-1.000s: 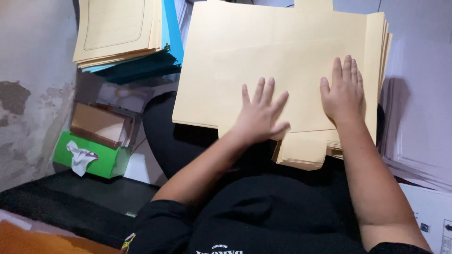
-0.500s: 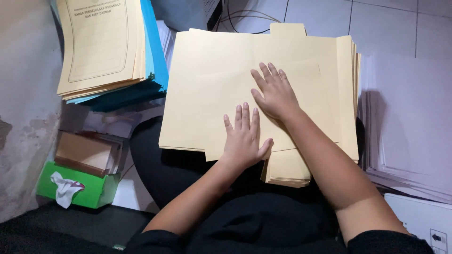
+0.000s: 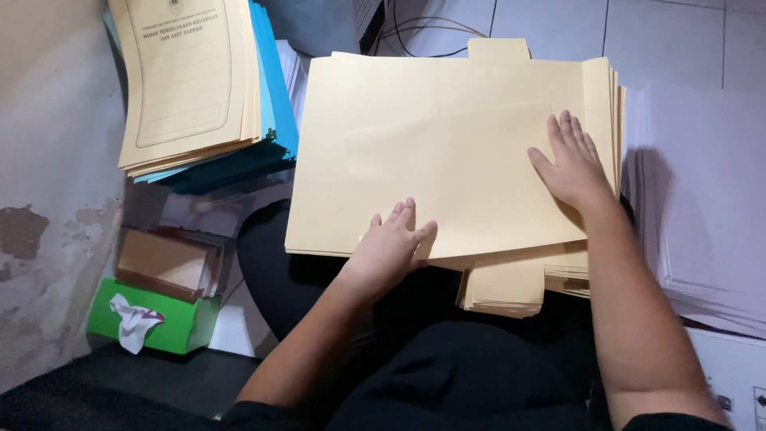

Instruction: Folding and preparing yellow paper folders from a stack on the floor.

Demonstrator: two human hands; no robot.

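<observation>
**Two hands flat on a stack of manila folders**

Seen from above, a seated person in dark clothing holds a stack of cream folders [image 3: 447, 160] across the lap. Nearest the viewer, the left hand [image 3: 388, 249] lies palm down at the stack's near edge, fingers spread and slightly curled, gripping nothing. A little farther, the right hand [image 3: 570, 164] rests flat on the top folder's right side, fingers together and extended, pressing rather than pinching.

The top folder is thin card: probably light, smooth and easily slid, stiff enough to hold its shape yet quick to crease. An edge or corner looks the safest place to lift it; the whole stack would likely be heavy and prone to fanning out.

To the left, on the floor, sits a green tissue box [image 3: 152, 319]. Beyond it, a second pile of printed cream folders [image 3: 187, 80] rests on blue ones. White paper sheets [image 3: 702, 199] lie to the right, with tiled floor [image 3: 662, 32] farthest away.
</observation>
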